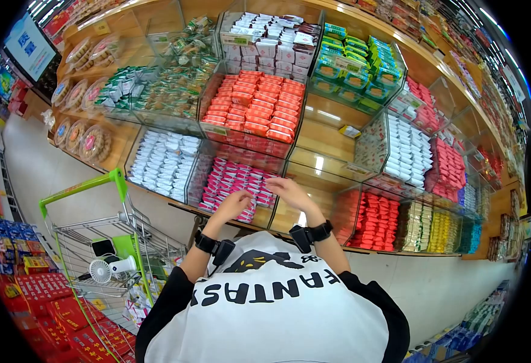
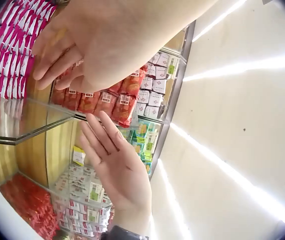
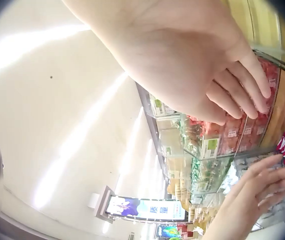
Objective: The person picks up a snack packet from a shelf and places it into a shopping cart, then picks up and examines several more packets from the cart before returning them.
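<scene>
Printed shirt point(image 1: 289, 330) nearest, left hand point(image 1: 232, 207) and right hand point(image 1: 291, 192) show released grip near pink packets point(image 1: 232, 175), none held, with handling apparently not yet begun

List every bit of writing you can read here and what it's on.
"FANTAS": shirt, upside down in the head view; any further letters unclear.
"质量": blue sign.
Too small or blurred to read: pink-and-white packets, price tags, red boxes.

A supermarket: shopping cart point(image 1: 125, 243), price tags point(image 1: 237, 40), clear bins point(image 1: 200, 172) of wrapped packets point(image 1: 226, 175)
</scene>
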Demonstrator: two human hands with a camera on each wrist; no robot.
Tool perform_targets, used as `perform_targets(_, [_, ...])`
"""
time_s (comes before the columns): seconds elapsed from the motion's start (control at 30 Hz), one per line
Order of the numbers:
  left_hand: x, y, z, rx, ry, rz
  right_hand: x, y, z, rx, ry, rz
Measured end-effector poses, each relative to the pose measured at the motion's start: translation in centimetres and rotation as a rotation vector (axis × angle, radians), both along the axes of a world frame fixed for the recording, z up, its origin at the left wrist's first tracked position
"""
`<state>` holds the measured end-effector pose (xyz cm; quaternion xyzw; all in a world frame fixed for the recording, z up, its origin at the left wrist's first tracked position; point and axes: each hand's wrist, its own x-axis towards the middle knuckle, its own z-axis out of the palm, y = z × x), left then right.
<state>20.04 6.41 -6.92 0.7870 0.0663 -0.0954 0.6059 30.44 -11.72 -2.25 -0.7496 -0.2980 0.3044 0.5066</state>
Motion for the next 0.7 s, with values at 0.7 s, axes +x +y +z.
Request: perform_targets(0.7, [3.9, -0.3, -9.9, -0.338, 0.702, -0.124, -0.8, 5.8, -10.0, -0.233, 0.735, -0.388])
